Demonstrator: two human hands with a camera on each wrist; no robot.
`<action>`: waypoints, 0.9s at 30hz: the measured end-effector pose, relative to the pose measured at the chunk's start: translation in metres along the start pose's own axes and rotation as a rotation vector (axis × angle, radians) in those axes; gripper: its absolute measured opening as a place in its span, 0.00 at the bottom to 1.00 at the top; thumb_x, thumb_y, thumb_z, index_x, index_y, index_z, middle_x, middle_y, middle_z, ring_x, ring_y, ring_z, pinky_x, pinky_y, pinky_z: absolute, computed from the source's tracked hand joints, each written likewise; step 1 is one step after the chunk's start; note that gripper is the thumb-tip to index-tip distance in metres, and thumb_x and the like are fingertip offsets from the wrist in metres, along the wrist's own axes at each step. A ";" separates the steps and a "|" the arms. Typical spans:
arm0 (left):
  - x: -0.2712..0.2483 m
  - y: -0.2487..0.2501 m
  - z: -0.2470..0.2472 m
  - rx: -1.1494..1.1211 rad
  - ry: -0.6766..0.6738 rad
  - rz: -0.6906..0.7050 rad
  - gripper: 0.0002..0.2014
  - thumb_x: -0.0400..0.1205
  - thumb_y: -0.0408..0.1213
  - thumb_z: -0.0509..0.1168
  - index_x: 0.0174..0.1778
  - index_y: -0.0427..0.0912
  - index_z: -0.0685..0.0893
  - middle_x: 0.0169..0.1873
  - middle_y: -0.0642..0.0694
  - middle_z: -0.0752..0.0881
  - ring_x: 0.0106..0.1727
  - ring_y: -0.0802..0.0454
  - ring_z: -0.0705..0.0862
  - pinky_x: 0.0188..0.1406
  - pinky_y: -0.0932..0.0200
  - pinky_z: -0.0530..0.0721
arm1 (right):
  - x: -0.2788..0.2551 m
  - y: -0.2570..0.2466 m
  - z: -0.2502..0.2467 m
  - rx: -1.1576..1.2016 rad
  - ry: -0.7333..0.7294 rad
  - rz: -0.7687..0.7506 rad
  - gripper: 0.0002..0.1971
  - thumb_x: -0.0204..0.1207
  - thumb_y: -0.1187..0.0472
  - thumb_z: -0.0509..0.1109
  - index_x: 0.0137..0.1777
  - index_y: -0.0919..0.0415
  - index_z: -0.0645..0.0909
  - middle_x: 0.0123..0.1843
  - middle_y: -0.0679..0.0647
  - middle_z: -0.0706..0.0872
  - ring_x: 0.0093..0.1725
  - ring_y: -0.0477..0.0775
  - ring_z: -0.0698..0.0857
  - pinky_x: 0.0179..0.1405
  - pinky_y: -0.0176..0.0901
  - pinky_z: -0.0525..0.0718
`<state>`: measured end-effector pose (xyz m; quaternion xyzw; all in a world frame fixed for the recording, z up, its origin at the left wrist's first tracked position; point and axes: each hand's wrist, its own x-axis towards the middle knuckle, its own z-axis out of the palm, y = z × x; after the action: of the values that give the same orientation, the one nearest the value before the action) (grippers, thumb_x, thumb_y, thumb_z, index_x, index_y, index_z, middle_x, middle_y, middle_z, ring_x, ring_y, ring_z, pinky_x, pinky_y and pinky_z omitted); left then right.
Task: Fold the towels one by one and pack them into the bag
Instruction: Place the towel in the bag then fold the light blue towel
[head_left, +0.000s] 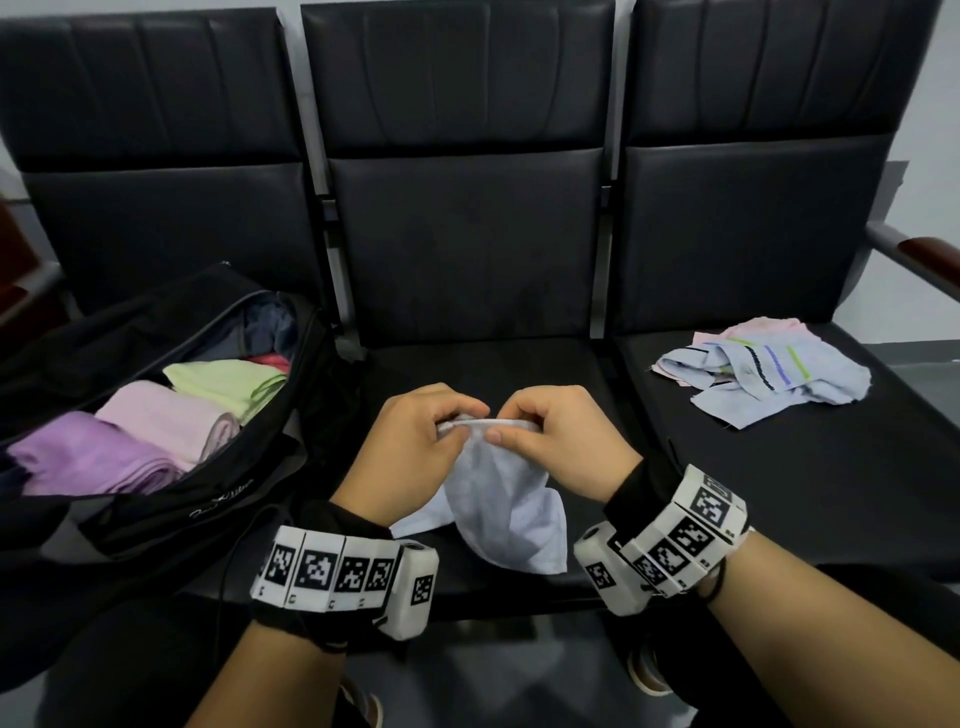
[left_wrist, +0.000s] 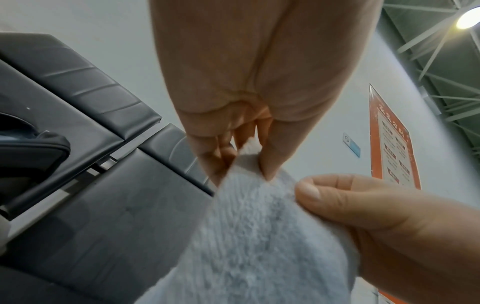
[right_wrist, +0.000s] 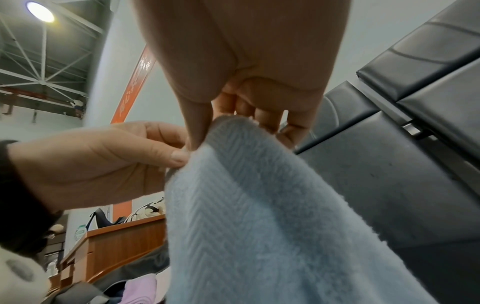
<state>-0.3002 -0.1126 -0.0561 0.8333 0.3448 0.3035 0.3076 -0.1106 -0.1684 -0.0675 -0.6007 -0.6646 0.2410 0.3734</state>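
White terry cloth fills the middle of my view: the white towel (head_left: 498, 499) hangs from both of my hands over the front of the middle seat (head_left: 467, 374), its lower folds lying on the black cushion. My left hand (head_left: 415, 447) pinches the top hem between thumb and curled fingers, and my right hand (head_left: 558, 441) pinches the same hem just beside it, so the 2 hands nearly touch. From the left wrist camera I see the towel's ribbed weave (left_wrist: 259, 236) running up into the left fingertips (left_wrist: 270, 170), with the right thumb (left_wrist: 311, 191) pressed onto the cloth next to them.

On the left seat the black bag (head_left: 156, 509) lies unzipped and open. Inside it, folded towels sit side by side: a purple towel (head_left: 88, 457) nearest me, a pink towel (head_left: 166, 415) behind it, then a green towel (head_left: 223, 382), with darker cloth beyond that I cannot make out.

On the right seat, well apart from my hands, a loose heap of unfolded towels (head_left: 763, 371) lies crumpled, pale blue with coloured stripes over a pink one.
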 end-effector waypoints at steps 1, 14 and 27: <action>0.000 -0.001 0.000 -0.004 0.008 0.009 0.13 0.80 0.24 0.68 0.53 0.44 0.92 0.45 0.56 0.88 0.50 0.61 0.87 0.50 0.71 0.80 | -0.001 0.005 0.000 -0.005 -0.020 -0.008 0.06 0.75 0.52 0.77 0.39 0.50 0.86 0.35 0.47 0.87 0.36 0.43 0.84 0.35 0.34 0.81; -0.001 0.002 -0.018 -0.055 0.405 0.143 0.19 0.72 0.13 0.62 0.45 0.38 0.90 0.43 0.50 0.87 0.48 0.57 0.86 0.51 0.69 0.80 | -0.029 0.086 -0.005 -0.333 -0.268 0.092 0.22 0.71 0.51 0.78 0.29 0.62 0.71 0.26 0.53 0.72 0.28 0.50 0.70 0.34 0.51 0.73; -0.002 -0.024 -0.052 0.012 0.692 0.062 0.19 0.72 0.20 0.60 0.46 0.47 0.90 0.43 0.60 0.86 0.45 0.72 0.82 0.51 0.80 0.73 | -0.036 0.088 -0.026 -0.734 -0.194 0.041 0.10 0.81 0.52 0.68 0.47 0.55 0.88 0.69 0.49 0.76 0.53 0.56 0.85 0.55 0.49 0.77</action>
<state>-0.3478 -0.0846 -0.0412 0.6928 0.4048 0.5753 0.1583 -0.0363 -0.1927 -0.1269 -0.6820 -0.7268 0.0501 0.0641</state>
